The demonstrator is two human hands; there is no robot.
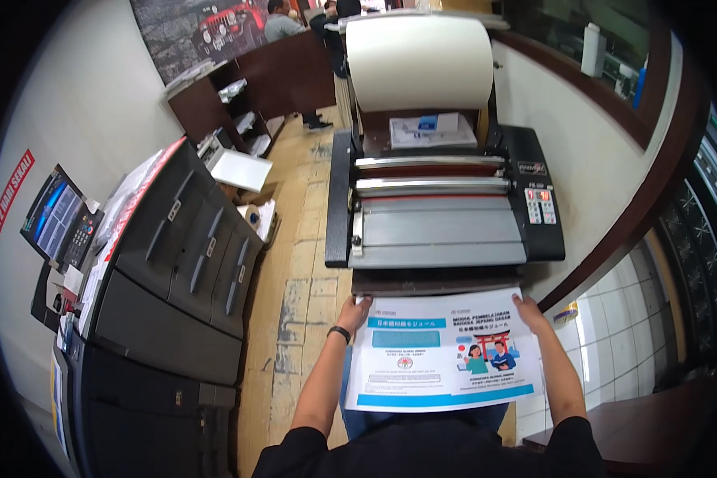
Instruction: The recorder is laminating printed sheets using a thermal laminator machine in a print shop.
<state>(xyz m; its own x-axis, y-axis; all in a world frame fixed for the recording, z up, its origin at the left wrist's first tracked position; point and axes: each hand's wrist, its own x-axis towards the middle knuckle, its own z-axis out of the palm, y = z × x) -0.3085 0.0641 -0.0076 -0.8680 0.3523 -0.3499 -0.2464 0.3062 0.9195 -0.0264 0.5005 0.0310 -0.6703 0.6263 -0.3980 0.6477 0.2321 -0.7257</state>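
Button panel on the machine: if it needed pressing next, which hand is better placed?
Probably the right hand: it holds the printed sheet near its upper right corner, closer to the button panel. The left hand holds the upper left corner, farther off.

1. I see one wide white sheet (446,358), which is printed in two halves, with the print upright for its holder.
2. On its left half there are turquoise bands (406,339) and a small round emblem (405,363).
3. On its right half there is a colourful picture (487,353) of two figures before a red gate; a blue strip (406,401) runs along the bottom.
4. It is unfolded, slightly curved, and stretched between the left hand (354,311) and the right hand (526,307), at its upper corners.
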